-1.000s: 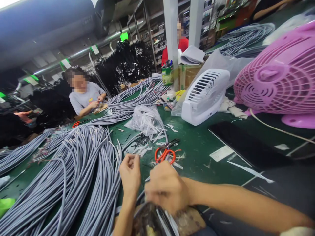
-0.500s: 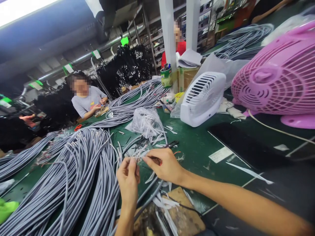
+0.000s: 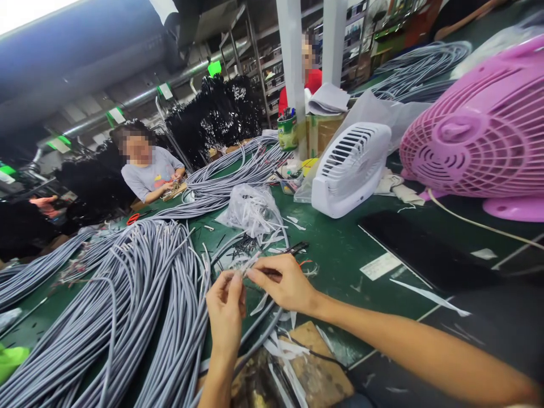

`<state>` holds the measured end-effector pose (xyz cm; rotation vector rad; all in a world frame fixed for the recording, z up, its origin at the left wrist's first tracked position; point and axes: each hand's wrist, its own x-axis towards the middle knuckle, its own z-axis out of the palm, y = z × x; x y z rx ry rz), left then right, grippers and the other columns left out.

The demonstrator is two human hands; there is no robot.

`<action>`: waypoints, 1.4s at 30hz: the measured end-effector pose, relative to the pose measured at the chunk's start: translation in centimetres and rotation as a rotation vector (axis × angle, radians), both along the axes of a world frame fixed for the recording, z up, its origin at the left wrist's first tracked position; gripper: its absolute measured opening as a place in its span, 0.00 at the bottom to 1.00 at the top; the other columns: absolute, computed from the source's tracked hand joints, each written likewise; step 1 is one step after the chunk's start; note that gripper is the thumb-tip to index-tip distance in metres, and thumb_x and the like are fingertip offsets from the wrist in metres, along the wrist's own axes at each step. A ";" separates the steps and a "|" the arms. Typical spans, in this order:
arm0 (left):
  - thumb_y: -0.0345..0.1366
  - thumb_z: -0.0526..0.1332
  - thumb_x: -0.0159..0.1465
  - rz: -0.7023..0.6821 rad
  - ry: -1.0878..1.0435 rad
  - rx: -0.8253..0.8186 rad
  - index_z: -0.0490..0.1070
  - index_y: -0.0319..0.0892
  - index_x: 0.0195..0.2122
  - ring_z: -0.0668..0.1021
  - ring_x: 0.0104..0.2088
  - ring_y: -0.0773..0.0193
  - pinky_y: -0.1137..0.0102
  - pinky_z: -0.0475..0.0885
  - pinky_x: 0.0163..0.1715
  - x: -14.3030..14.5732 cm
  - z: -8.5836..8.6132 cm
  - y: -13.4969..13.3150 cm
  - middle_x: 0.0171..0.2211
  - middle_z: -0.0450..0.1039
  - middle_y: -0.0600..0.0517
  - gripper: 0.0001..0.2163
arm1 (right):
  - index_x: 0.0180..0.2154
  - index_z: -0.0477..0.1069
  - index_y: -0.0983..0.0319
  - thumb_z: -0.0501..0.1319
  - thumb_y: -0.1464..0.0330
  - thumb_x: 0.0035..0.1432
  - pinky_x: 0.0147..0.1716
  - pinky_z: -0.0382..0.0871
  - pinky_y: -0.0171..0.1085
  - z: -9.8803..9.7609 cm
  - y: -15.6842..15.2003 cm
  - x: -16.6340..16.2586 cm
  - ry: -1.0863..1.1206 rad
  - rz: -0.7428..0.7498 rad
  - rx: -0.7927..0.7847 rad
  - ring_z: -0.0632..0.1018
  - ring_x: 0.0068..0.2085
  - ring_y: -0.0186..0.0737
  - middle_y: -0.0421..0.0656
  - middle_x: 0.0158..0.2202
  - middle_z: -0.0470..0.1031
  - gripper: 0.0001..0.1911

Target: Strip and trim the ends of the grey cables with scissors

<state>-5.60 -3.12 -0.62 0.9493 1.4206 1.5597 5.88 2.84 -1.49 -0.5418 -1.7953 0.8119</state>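
My left hand (image 3: 227,309) and my right hand (image 3: 284,283) meet fingertip to fingertip above the green table, both closed in a pinch. Between them are the thin pale wires (image 3: 245,271) of a cable end, mostly covered by the fingers. Grey cable (image 3: 258,328) runs below my hands. Just past my right hand lies a dark-handled tool (image 3: 298,247), partly hidden, with loose orange and bare wire strands (image 3: 310,267) near it. To the left of my left hand spreads a large bundle of grey cables (image 3: 127,300) with stripped whitish ends.
A clear bag of white scraps (image 3: 250,209) lies beyond my hands. At right stand a white fan (image 3: 351,170) and a pink fan (image 3: 471,130), with a black panel (image 3: 425,249) before them. Worn board (image 3: 317,362) lies below my hands. A co-worker (image 3: 148,170) sits across the table.
My left hand has shifted slightly right, closer to my right hand. The right hand has hardly moved, and both still pinch at the same spot.
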 end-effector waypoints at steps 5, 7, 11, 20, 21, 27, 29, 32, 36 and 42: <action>0.49 0.65 0.48 0.018 -0.005 0.003 0.64 0.38 0.21 0.52 0.12 0.79 0.81 0.47 0.10 -0.2 -0.4 0.5 0.12 0.50 0.63 0.18 | 0.21 0.68 0.63 0.51 0.68 0.60 0.19 0.56 0.31 -0.3 -1.1 -0.2 0.054 -0.022 0.366 0.63 0.17 0.30 0.38 0.15 0.64 0.17; 0.48 0.66 0.46 0.078 -0.040 -0.008 0.63 0.38 0.21 0.53 0.12 0.79 0.82 0.47 0.10 -0.5 -0.3 1.0 0.13 0.51 0.63 0.18 | 0.21 0.68 0.62 0.51 0.68 0.61 0.19 0.55 0.32 -0.5 -2.0 -0.5 0.091 0.058 0.560 0.63 0.16 0.30 0.36 0.13 0.62 0.17; 0.46 0.67 0.44 0.134 -0.084 -0.025 0.65 0.38 0.20 0.53 0.11 0.79 0.82 0.47 0.09 -0.8 0.1 1.5 0.12 0.54 0.63 0.17 | 0.20 0.65 0.62 0.54 0.64 0.60 0.18 0.53 0.32 -0.8 -2.6 -1.0 0.146 0.116 0.531 0.61 0.16 0.29 0.34 0.13 0.58 0.17; 0.41 0.67 0.46 0.141 -0.006 0.078 0.76 0.35 0.25 0.63 0.13 0.75 0.78 0.59 0.10 -0.4 -0.2 0.5 0.16 0.68 0.55 0.12 | 0.30 0.66 0.64 0.63 0.63 0.47 0.14 0.47 0.27 -0.8 -0.8 -1.3 0.030 -0.006 -0.273 0.54 0.16 0.26 0.29 0.14 0.52 0.11; 0.41 0.67 0.46 0.124 0.004 0.075 0.76 0.35 0.24 0.63 0.12 0.74 0.78 0.59 0.10 -0.4 -0.2 0.5 0.15 0.68 0.55 0.12 | 0.30 0.66 0.64 0.61 0.64 0.49 0.14 0.48 0.27 -0.8 -1.0 -1.4 0.036 -0.009 -0.252 0.55 0.16 0.26 0.30 0.14 0.53 0.09; 0.43 0.64 0.51 0.100 0.112 0.057 0.73 0.36 0.24 0.64 0.09 0.72 0.78 0.59 0.09 -0.3 -0.3 0.5 0.09 0.63 0.58 0.13 | 0.26 0.66 0.63 0.54 0.68 0.53 0.13 0.52 0.27 -0.9 -1.4 -1.3 0.072 -0.045 -0.171 0.58 0.15 0.27 0.33 0.14 0.55 0.07; 0.44 0.63 0.52 0.095 0.140 0.050 0.71 0.36 0.23 0.65 0.09 0.72 0.78 0.59 0.10 -0.3 -0.3 0.5 0.08 0.63 0.58 0.13 | 0.26 0.66 0.63 0.55 0.68 0.53 0.13 0.52 0.27 -0.9 -1.4 -1.2 0.076 -0.056 -0.156 0.58 0.15 0.27 0.32 0.14 0.55 0.06; 0.43 0.62 0.54 0.070 0.163 0.052 0.70 0.36 0.22 0.64 0.09 0.72 0.78 0.58 0.10 -0.4 -0.3 0.4 0.08 0.62 0.58 0.14 | 0.29 0.67 0.63 0.57 0.68 0.51 0.13 0.54 0.27 -0.9 -1.4 -1.2 0.097 -0.091 -0.102 0.59 0.15 0.27 0.32 0.14 0.57 0.04; 0.44 0.62 0.53 0.050 0.150 0.058 0.70 0.37 0.22 0.64 0.09 0.73 0.79 0.58 0.10 -0.2 -0.3 0.5 0.09 0.61 0.60 0.14 | 0.30 0.68 0.63 0.58 0.69 0.51 0.14 0.56 0.26 -0.9 -1.4 -1.1 0.103 -0.120 -0.033 0.62 0.15 0.27 0.34 0.16 0.63 0.04; 0.45 0.64 0.50 0.039 0.128 0.037 0.74 0.36 0.34 0.62 0.11 0.75 0.79 0.57 0.09 0.0 0.0 0.5 0.14 0.63 0.58 0.17 | 0.29 0.68 0.64 0.55 0.69 0.55 0.18 0.62 0.27 -0.4 -0.8 -0.8 0.127 -0.073 -0.077 0.69 0.19 0.29 0.39 0.21 0.71 0.06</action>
